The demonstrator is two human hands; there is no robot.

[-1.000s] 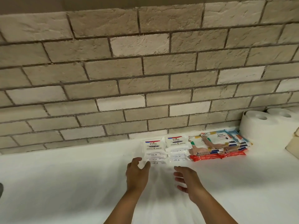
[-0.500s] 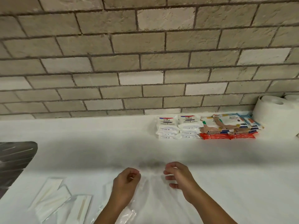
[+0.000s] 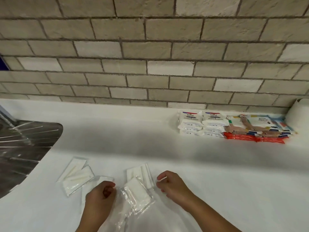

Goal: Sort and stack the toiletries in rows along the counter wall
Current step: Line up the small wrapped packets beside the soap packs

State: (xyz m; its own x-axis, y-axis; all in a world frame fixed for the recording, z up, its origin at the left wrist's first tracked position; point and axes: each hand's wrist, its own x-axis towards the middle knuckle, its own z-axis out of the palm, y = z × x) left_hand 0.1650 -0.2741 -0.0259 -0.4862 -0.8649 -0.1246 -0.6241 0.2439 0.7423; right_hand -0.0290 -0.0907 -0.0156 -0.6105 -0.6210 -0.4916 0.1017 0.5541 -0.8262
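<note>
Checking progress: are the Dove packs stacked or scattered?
Stacked: the Dove packs sit in two neat piles, side by side, against the brick wall.

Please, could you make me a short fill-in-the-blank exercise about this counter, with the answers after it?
1. The soap packs stand in ___ stacks against the brick wall.
2. The metal sink is at the ___ end of the counter.
3. The lowest packets in the pile beside the soap are ___.
4. One clear packet lies ___ the left hand and the right hand.

Answers: two; left; red; between
</note>
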